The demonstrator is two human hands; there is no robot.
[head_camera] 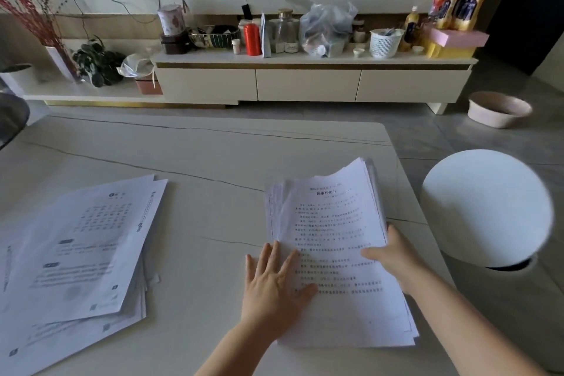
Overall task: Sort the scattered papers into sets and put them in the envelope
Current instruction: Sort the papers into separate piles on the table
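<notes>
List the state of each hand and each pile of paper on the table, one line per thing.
left hand: flat, fingers straight, pressing on the left edge of the right stack.
right hand: grips the right edge of that stack, thumb on top.
right stack of papers: lying flat, far corners lifted and uneven.
left pile of papers: lying loose, sheets fanned out and askew, untouched.
table: bears both piles.
</notes>
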